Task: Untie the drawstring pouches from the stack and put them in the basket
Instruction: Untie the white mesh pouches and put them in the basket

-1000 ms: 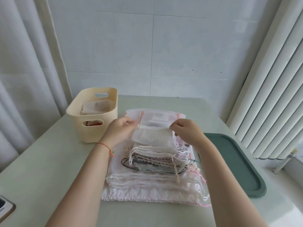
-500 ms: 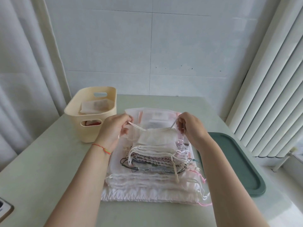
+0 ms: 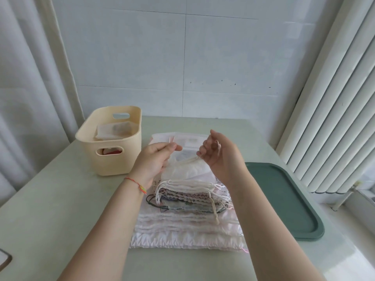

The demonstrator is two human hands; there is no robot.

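1. L hand [image 3: 156,159] above stack's far-left edge, thumb + fingers pinched on top pouch's [image 3: 182,169] left edge – prob. anchoring it so the cord can be drawn out.
2. R hand [image 3: 219,153] raised, palm toward camera, fingers loosely curled; fingertips pinch the white drawstring [image 3: 189,160], which runs taut-ish back to the pouch mouth. Pull is sideways/up, judged to loosen the tie.
3. Top pouch: thin white, partly lifted, lying on pouch stack [image 3: 186,218] at table [image 3: 60,199] centre.
4. Cream basket [image 3: 113,157] just left of stack, w/ untied pouches inside – close for a short drop.
5. Green tray [image 3: 284,199] right of stack, not involved.
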